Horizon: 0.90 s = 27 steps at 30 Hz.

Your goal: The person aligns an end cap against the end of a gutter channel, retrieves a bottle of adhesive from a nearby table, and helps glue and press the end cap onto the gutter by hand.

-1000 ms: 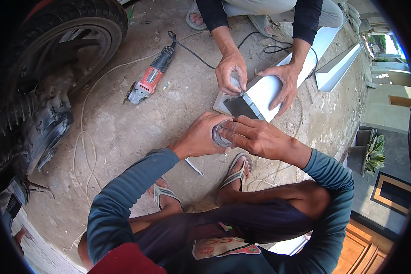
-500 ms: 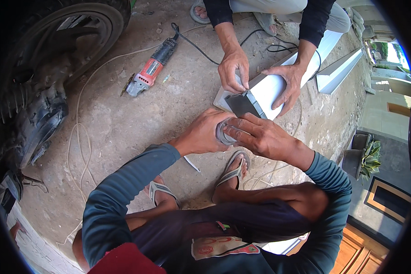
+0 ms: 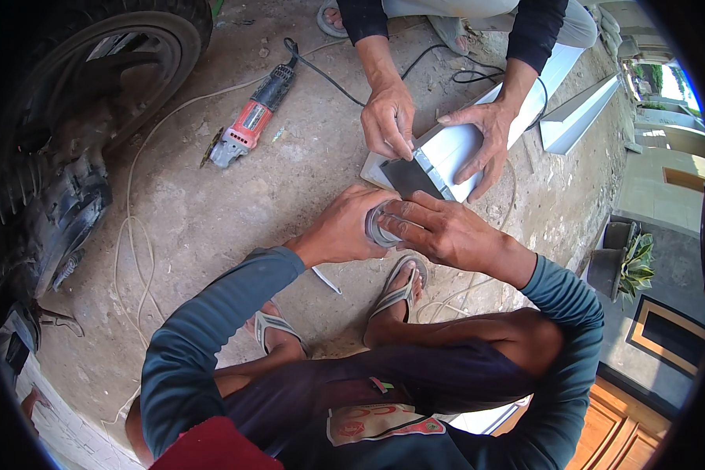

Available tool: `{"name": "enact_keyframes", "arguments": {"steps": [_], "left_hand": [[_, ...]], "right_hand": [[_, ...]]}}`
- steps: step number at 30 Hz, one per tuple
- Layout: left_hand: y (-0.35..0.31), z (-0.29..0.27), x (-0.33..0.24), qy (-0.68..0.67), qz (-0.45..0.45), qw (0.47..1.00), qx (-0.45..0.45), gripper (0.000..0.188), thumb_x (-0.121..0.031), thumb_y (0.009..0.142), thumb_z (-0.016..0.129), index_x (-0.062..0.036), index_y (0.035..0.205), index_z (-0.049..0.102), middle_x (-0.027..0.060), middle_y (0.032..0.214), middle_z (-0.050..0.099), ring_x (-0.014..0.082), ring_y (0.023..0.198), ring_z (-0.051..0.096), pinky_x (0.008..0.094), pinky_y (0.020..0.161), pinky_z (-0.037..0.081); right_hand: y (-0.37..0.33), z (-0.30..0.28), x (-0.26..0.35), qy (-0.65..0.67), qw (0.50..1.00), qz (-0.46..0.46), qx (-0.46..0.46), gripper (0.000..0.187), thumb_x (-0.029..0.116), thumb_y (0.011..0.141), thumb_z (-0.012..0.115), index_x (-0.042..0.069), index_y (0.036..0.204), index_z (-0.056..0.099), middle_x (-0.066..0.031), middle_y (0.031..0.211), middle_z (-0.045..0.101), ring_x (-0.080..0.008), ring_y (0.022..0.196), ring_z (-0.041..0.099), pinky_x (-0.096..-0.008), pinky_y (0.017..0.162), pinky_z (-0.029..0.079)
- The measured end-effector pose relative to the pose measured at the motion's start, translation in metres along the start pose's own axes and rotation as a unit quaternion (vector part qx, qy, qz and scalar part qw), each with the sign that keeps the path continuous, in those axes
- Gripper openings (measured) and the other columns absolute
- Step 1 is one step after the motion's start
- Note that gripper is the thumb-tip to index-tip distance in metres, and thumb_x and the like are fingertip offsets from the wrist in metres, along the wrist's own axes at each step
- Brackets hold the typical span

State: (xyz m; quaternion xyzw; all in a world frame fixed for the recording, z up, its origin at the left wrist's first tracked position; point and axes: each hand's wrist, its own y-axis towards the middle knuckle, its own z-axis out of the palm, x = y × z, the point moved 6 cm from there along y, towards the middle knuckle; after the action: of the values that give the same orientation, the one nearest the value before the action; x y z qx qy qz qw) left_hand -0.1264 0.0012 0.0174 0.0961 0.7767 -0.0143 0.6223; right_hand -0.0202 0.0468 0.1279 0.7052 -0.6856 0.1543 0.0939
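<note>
Between my hands is a round grey, shiny roll (image 3: 378,225), which looks like a roll of tape. My left hand (image 3: 338,227) is closed round its left side. My right hand (image 3: 453,231) presses bent fingers over its face from the right; the thumb is hidden. Just beyond my fingers lies the end of a long white channel piece (image 3: 456,155) with a dark grey end face (image 3: 410,177). A co-worker's one hand (image 3: 388,117) pinches at the top corner of that end. The co-worker's other hand (image 3: 487,137) rests spread on the white side.
A red and black angle grinder (image 3: 252,121) lies on the concrete floor at the upper left, its cord running right. A motorcycle wheel (image 3: 157,63) stands at far left. Another white channel piece (image 3: 576,117) lies at right, near a potted plant (image 3: 636,262). Thin pale cable loops across the floor.
The co-worker's pinching hand has shifted slightly left at the channel's corner. My hands keep the same hold on the roll. The whole view has moved a little.
</note>
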Motion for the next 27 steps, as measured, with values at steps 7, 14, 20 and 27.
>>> {"name": "enact_keyframes", "arguments": {"steps": [7,14,20,27], "left_hand": [[0.0,0.0052,0.0042,0.003,-0.012,1.0,0.01,0.075,-0.02,0.062,0.089,-0.0062,0.129,0.059,0.014,0.123,0.064,0.035,0.118,0.056,0.0439,0.104,0.044],[0.0021,0.0057,0.003,-0.003,-0.001,1.0,0.004,0.074,-0.019,0.062,0.089,-0.0069,0.129,0.059,0.0134,0.123,0.064,0.0352,0.118,0.056,0.0437,0.104,0.044],[0.003,0.0048,-0.0019,-0.006,-0.001,1.0,0.009,0.071,-0.018,0.062,0.088,-0.008,0.126,0.059,0.0127,0.12,0.064,0.0351,0.117,0.056,0.0436,0.104,0.043],[0.0025,0.0074,-0.0003,-0.004,0.0,1.0,0.013,0.069,-0.018,0.063,0.087,-0.008,0.126,0.06,0.013,0.12,0.064,0.0349,0.117,0.056,0.0434,0.104,0.043]], "right_hand": [[-0.0013,0.0023,0.0008,-0.005,1.0,-0.007,-0.001,0.039,0.008,0.075,0.069,-0.005,0.112,0.068,-0.0151,0.12,0.064,-0.0288,0.104,0.061,-0.037,0.079,0.059],[-0.0085,0.0085,-0.0038,-0.001,1.0,-0.009,0.014,0.062,0.008,0.073,0.077,0.0,0.133,0.06,-0.0133,0.126,0.061,-0.0285,0.103,0.059,-0.0383,0.082,0.056],[-0.0103,0.0094,-0.004,0.004,1.0,0.006,0.029,0.06,0.007,0.074,0.076,0.0,0.131,0.061,-0.0132,0.125,0.061,-0.0286,0.102,0.06,-0.0379,0.083,0.056],[-0.0094,0.0085,-0.0024,0.01,1.0,-0.004,0.028,0.054,0.005,0.073,0.075,-0.001,0.126,0.063,-0.013,0.124,0.062,-0.0287,0.103,0.06,-0.0383,0.083,0.056]]}}
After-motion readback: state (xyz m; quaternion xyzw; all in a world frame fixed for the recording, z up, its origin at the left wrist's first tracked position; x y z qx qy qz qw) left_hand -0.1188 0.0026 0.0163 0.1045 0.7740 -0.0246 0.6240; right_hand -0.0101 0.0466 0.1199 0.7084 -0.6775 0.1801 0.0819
